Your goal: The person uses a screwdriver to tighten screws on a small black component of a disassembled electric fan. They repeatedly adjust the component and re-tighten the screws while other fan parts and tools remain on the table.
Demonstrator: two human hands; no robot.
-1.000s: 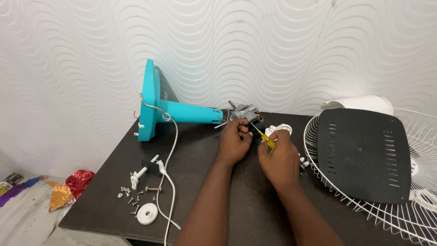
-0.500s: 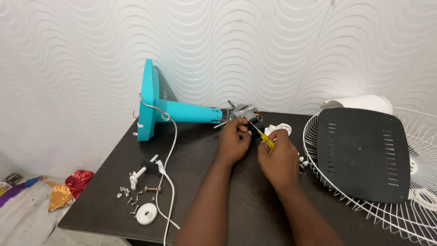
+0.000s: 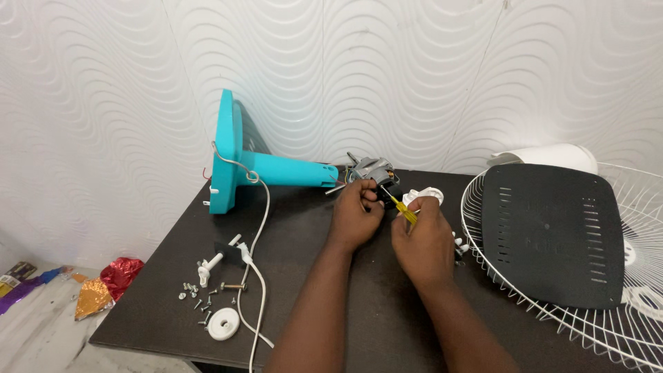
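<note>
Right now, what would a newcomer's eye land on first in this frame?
Probably the turquoise fan stand lying on its side at the back of the dark table, bright against the white wavy wall. Next, the two hands at the centre: the left hand grips the small motor at the stand's end, the right hand holds a yellow-handled screwdriver to it. A white wire fan guard fills the right side.

Lighting is bright, even and diffuse. My hands cast only soft shadows on the dark table (image 3: 173, 290) beneath them. Faint sheen beside my left hand (image 3: 356, 214). Focus is sharp; edges beyond my right hand (image 3: 421, 238) bow slightly.
</note>
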